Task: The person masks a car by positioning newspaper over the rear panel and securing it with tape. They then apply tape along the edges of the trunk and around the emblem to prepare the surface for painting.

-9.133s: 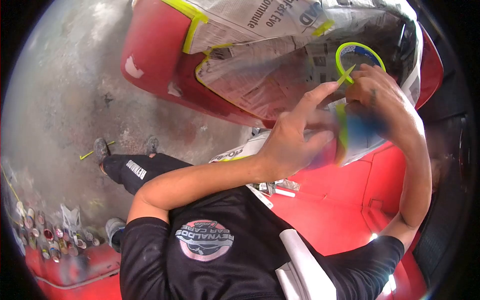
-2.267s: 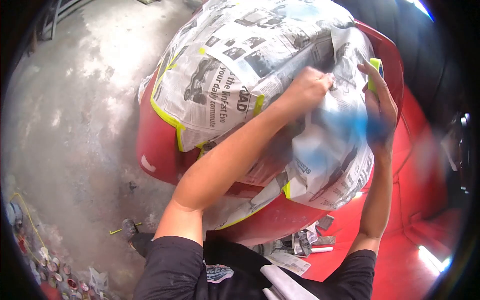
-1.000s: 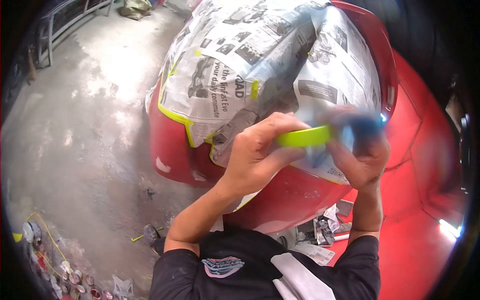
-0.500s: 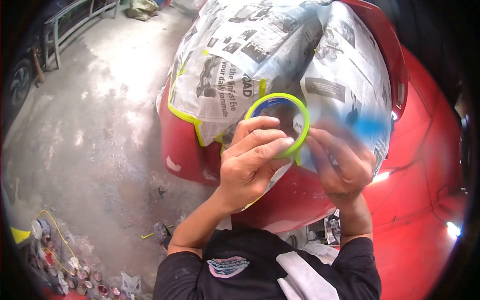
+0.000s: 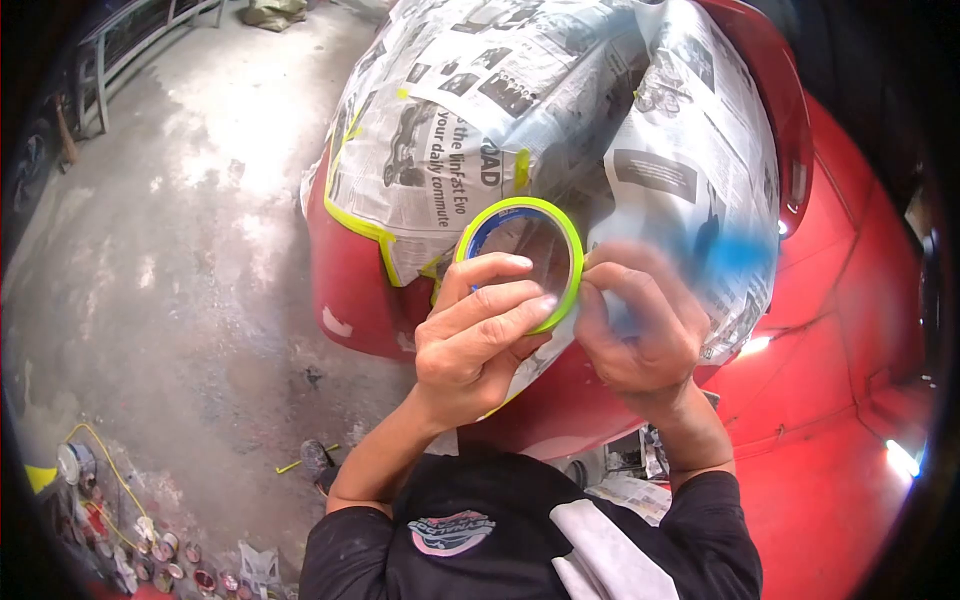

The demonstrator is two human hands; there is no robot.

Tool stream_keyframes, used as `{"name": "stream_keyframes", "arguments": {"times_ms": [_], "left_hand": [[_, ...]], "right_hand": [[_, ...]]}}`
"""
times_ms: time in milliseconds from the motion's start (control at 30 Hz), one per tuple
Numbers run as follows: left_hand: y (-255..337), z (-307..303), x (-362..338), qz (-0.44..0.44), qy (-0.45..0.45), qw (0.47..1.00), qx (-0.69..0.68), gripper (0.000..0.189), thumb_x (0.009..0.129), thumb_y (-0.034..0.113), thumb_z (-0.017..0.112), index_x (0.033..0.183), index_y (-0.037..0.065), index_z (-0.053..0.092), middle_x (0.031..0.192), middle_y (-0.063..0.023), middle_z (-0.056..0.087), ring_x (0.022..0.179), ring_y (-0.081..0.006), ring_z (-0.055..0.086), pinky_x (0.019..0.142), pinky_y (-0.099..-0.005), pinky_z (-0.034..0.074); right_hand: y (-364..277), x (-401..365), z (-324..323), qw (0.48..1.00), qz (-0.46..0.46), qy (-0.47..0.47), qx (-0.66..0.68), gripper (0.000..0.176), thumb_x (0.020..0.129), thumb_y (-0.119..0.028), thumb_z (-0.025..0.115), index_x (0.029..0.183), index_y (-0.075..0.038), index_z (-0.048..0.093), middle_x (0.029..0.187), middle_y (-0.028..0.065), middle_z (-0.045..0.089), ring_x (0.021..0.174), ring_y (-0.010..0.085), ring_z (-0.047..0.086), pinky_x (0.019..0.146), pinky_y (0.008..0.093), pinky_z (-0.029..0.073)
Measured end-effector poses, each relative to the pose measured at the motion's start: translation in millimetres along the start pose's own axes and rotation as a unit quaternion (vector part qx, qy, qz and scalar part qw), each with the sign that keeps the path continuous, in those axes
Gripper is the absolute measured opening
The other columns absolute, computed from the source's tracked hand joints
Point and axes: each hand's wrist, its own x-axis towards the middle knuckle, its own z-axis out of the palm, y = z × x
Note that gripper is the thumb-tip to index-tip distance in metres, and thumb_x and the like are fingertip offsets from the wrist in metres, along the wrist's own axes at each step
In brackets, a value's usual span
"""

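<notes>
My left hand [image 5: 475,335] is closed around the lower left side of a neon yellow-green roll of masking tape [image 5: 571,240], its fingers reaching over the ring. The inside of the roll is blue with printing. At the roll's right edge my right hand [image 5: 645,320] is pinched, thumb and forefinger touching the tape; whether a loose end is between them is too small to tell. Beneath both hands, newspaper sheets [image 5: 655,180] cover part of a red car panel [image 5: 350,290]. Strips of the same yellow tape [image 5: 360,228] hold the newspaper's left border.
Red bodywork [image 5: 800,420] stretches along the right. Several paint cans [image 5: 77,464] stand on the grey floor [image 5: 190,330] at the lower left. A metal frame [image 5: 98,80] stands at the upper left. White cloth [image 5: 610,550] lies against my dark shirt.
Both hands and the tape roll have shifted left and slightly down. The roll now faces me more squarely, and my right fingers have curled tighter at its edge.
</notes>
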Motion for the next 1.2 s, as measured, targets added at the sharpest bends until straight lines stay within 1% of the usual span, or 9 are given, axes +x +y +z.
{"name": "stream_keyframes", "arguments": {"times_ms": [267, 633, 733, 800, 867, 967, 1000, 1100, 1200], "left_hand": [[7, -18, -22, -0.053, 0.016, 0.998, 0.033, 0.04, 0.075, -0.002, 0.088, 0.114, 0.004, 0.08, 0.108, -0.0141, 0.078, 0.115, -0.0378, 0.068, 0.101, -0.0476, 0.053], [15, -25, -34, -0.087, -0.014, 0.993, 0.082, 0.041, 0.076, -0.004, 0.087, 0.115, 0.004, 0.08, 0.109, -0.0127, 0.079, 0.113, -0.0375, 0.068, 0.099, -0.0458, 0.054], [3, -27, -38, -0.115, -0.016, 0.993, 0.019, 0.042, 0.076, -0.004, 0.087, 0.116, 0.003, 0.079, 0.109, -0.0127, 0.078, 0.115, -0.0372, 0.067, 0.102, -0.0468, 0.052], [-10, -35, -42, -0.16, -0.021, 0.975, -0.154, 0.04, 0.077, -0.003, 0.086, 0.116, -0.001, 0.076, 0.108, -0.0135, 0.077, 0.114, -0.0366, 0.068, 0.101, -0.0464, 0.053], [-17, -44, -49, -0.25, 0.016, 0.927, -0.28, 0.035, 0.083, 0.0, 0.084, 0.116, -0.006, 0.074, 0.119, -0.0192, 0.073, 0.124, -0.032, 0.063, 0.107, -0.046, 0.049], [-28, -44, -58, -0.26, 0.028, 0.854, -0.45, 0.032, 0.09, 0.003, 0.079, 0.12, -0.005, 0.074, 0.123, -0.0224, 0.07, 0.128, -0.032, 0.06, 0.111, -0.0472, 0.047], [-28, -39, -60, -0.245, 0.02, 0.833, -0.496, 0.031, 0.092, 0.004, 0.078, 0.122, -0.005, 0.073, 0.123, -0.0225, 0.07, 0.128, -0.0321, 0.06, 0.112, -0.0473, 0.046], [-29, -31, -53, -0.218, 0.035, 0.848, -0.482, 0.032, 0.093, 0.0, 0.074, 0.125, -0.005, 0.072, 0.134, -0.0216, 0.064, 0.129, -0.031, 0.06, 0.111, -0.0457, 0.048], [-11, -30, -44, -0.245, 0.094, 0.894, -0.364, 0.037, 0.094, 0.0, 0.075, 0.131, -0.002, 0.071, 0.142, -0.0202, 0.059, 0.125, -0.0297, 0.063, 0.109, -0.0416, 0.05]], "right_hand": [[-4, -3, 10, 0.995, -0.052, -0.054, 0.07, 0.023, 0.076, 0.01, 0.078, 0.097, 0.009, 0.069, 0.096, 0.018, 0.068, 0.083, 0.0318, 0.071, 0.07, 0.0383, 0.061], [6, -15, 33, 0.983, 0.056, -0.097, 0.149, 0.022, 0.072, 0.01, 0.075, 0.088, 0.002, 0.061, 0.087, 0.0131, 0.064, 0.071, 0.0299, 0.068, 0.06, 0.0361, 0.057], [10, -15, 33, 0.983, 0.051, -0.107, 0.14, 0.022, 0.071, 0.01, 0.073, 0.084, 0.001, 0.059, 0.084, 0.0115, 0.063, 0.068, 0.027, 0.067, 0.058, 0.0341, 0.055], [6, -8, 25, 0.984, 0.059, -0.096, 0.136, 0.022, 0.07, 0.011, 0.071, 0.084, 0.0, 0.058, 0.085, 0.0114, 0.063, 0.068, 0.0243, 0.067, 0.058, 0.0334, 0.055], [9, -6, 10, 0.982, 0.06, -0.107, 0.142, 0.025, 0.069, 0.012, 0.071, 0.09, 0.002, 0.063, 0.091, 0.0136, 0.067, 0.072, 0.0239, 0.069, 0.063, 0.0321, 0.056], [-9, 14, 0, 0.98, 0.106, -0.095, 0.136, 0.027, 0.078, 0.004, 0.073, 0.105, 0.005, 0.071, 0.107, 0.0182, 0.07, 0.089, 0.0332, 0.072, 0.09, 0.0402, 0.057], [-5, 13, 3, 0.98, 0.108, -0.098, 0.137, 0.027, 0.078, 0.004, 0.073, 0.105, 0.005, 0.071, 0.107, 0.0182, 0.07, 0.089, 0.0332, 0.072, 0.09, 0.0402, 0.057], [10, 12, 1, 0.933, 0.032, -0.298, 0.199, 0.02, 0.084, -0.004, 0.07, 0.103, 0.002, 0.07, 0.092, 0.0152, 0.07, 0.086, 0.0337, 0.072, 0.099, 0.0464, 0.054], [-2, 10, 4, 0.948, 0.028, -0.274, 0.159, 0.017, 0.084, -0.004, 0.071, 0.1, -0.002, 0.068, 0.083, 0.0117, 0.068, 0.08, 0.0312, 0.071, 0.093, 0.0456, 0.055]]}}
